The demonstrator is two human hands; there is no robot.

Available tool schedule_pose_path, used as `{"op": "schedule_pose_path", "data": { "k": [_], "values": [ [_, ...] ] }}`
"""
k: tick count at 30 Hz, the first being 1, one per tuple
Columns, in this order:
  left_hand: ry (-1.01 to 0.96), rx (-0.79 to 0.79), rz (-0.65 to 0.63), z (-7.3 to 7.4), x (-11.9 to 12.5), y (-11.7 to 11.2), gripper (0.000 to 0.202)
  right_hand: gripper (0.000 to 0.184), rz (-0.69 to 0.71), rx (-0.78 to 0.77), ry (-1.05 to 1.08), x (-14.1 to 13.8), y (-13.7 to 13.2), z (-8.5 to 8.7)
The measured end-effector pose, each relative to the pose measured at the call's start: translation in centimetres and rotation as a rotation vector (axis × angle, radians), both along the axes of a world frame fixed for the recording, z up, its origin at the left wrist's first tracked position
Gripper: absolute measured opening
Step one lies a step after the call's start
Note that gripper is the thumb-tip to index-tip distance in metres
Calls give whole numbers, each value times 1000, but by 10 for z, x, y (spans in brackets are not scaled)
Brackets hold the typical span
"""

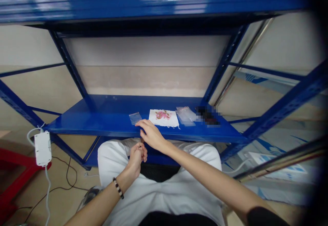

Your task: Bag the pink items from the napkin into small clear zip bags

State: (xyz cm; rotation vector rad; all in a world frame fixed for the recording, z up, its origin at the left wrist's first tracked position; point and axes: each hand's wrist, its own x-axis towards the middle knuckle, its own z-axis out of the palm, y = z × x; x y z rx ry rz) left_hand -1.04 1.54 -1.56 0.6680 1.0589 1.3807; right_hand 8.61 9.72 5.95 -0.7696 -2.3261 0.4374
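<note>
Nearest, bottom ctr: 1 pr. white trousers (179,193), knees apart. 1 black sleeve (263,216) at lower R corner. 1 beaded bracelet (118,188), black & light beads, on L wrist, lower L of ctr.

2 hands, both abt mid-frame. L hand (137,155) is over the lap, just below the shelf edge, fingers curled in; can't tell if anything's inside. R hand (151,134) is a bit higher, at the shelf's front edge, fingers loosely bent & apart, nothing gripped; fingertips are at the lower edge of 1 sm. clear bag (134,118), contact not certain.

On the shelf, L to R across ctr: that bag, lying flat; 1 white cloth (170,120) w/ pink floral pattern, also flat, just beside R hand; then a pile of clear bags (186,116), overlapping, exact no. unclear; then 1 dark item (208,116), pixelated, can't ID.

Lower L: 1 white power strip (43,148), hanging upright near shelf's L corner; 1 red frame (19,181) behind it.

1 blue shelf (112,106) spans mid-frame; 1 blue beam (107,2) crosses the top. Farthest: pale wall (147,62), upper ctr.
</note>
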Motion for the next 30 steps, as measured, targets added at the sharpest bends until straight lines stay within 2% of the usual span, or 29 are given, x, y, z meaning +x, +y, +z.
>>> {"op": "schedule_pose_path", "data": {
  "k": [3, 5, 6, 11, 15, 18, 20, 22, 24, 27, 30],
  "values": [
    [-49, -64, 32, -5, -2, 3, 21, 52, -13, 41, -250, -30, 33, -6],
    [-43, -71, 76, -8, -2, 6, 23, 66, -7, 84, -361, -40, 40, -13],
    [-43, -75, 95, -9, -2, 7, 24, 67, -3, 123, -391, -42, 40, -16],
    [-78, -110, 117, -7, -9, 11, 25, 40, 51, 281, -431, -31, 21, -16],
    [-130, -129, 82, 2, -16, 10, 23, 11, 110, 239, -352, -9, -3, -12],
    [-197, -67, 19, 15, -12, 4, 12, 18, 87, 61, -94, 14, -31, -13],
    [-198, 9, -48, 23, -4, -2, 16, 20, 47, -102, 124, 30, -52, -16],
    [-153, 80, -130, 28, 5, -8, 23, 13, -12, -259, 304, 44, -68, -23],
    [-130, 99, -178, 27, 11, -12, 35, 5, -75, -428, 485, 55, -77, -32],
    [-154, 69, -162, 20, 15, -12, 51, 19, -106, -688, 721, 64, -77, -49],
    [-115, 72, -126, 11, 12, -6, 52, 31, -92, -888, 785, 67, -71, -59]
  ]
}}
